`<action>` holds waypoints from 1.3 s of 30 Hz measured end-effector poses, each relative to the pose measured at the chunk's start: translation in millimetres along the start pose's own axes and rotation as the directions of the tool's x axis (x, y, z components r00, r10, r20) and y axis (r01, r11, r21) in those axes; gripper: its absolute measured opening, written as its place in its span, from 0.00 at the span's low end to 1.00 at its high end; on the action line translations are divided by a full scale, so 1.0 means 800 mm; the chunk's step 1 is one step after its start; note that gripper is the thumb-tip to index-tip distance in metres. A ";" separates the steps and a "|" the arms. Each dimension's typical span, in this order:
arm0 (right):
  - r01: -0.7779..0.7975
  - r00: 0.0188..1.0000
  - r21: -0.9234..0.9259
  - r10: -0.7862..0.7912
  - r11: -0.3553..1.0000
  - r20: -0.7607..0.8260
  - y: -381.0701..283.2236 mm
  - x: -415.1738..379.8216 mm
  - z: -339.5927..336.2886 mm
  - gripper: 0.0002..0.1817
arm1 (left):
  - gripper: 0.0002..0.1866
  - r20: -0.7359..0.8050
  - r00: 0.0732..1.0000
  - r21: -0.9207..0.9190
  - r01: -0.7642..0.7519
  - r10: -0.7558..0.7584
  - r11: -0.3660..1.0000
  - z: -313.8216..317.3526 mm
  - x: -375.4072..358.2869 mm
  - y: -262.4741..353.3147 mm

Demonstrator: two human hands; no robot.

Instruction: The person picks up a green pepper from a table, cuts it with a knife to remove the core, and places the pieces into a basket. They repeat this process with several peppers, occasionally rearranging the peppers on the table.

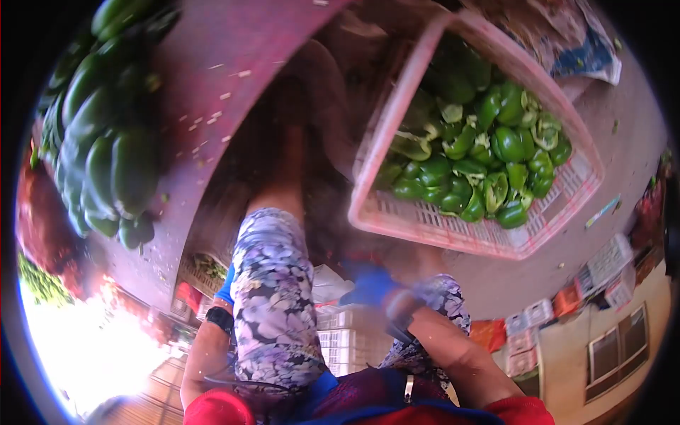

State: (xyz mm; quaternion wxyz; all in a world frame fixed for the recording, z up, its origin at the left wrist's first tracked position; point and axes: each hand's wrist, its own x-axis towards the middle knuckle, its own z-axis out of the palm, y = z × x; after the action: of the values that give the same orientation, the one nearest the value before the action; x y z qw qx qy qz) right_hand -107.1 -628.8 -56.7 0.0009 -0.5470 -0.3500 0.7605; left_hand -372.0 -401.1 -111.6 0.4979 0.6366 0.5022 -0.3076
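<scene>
Both of my hands wear blue gloves. My right hand [372,285] is between my knees, smeared by motion; its fingers and anything in them cannot be made out. Beside my other knee, my left hand [227,285] shows only a strip of glove above a dark wristwatch, with its fingers hidden behind the leg. A pink plastic crate [365,205] stands tilted in view at the upper right, holding many cut and opened green peppers [510,142]. Whole green peppers [106,156] are heaped on the reddish surface [212,78] at the upper left.
Pale seeds are scattered over the reddish surface. A white crate [336,343] shows between my legs. A crumpled sack [584,53] lies beyond the pink crate. More crates [538,315] stand along the right, near a building with a window [616,343].
</scene>
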 end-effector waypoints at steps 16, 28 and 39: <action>-0.047 0.971 0.244 -0.013 0.969 0.239 0.034 -0.053 0.072 0.26 | 0.16 -0.163 0.987 0.203 0.031 0.003 0.979 -0.004 0.290 0.178; 0.248 0.966 -0.104 -0.254 0.963 -0.054 0.088 0.051 0.128 0.36 | 0.14 -0.144 0.989 0.027 0.024 -0.020 0.999 -0.136 -0.023 0.092; 0.455 0.880 -0.197 -0.472 0.869 -0.049 0.084 0.060 0.075 0.30 | 0.18 -0.166 0.971 -0.363 -0.223 0.172 0.905 -0.158 -0.070 0.482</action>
State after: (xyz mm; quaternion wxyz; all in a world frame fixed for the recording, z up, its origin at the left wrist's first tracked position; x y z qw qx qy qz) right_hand -150.4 -693.1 -123.2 0.1511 -0.4805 -0.5375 0.6763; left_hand -38.1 -300.4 103.9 0.6061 0.5948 0.5163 -0.1106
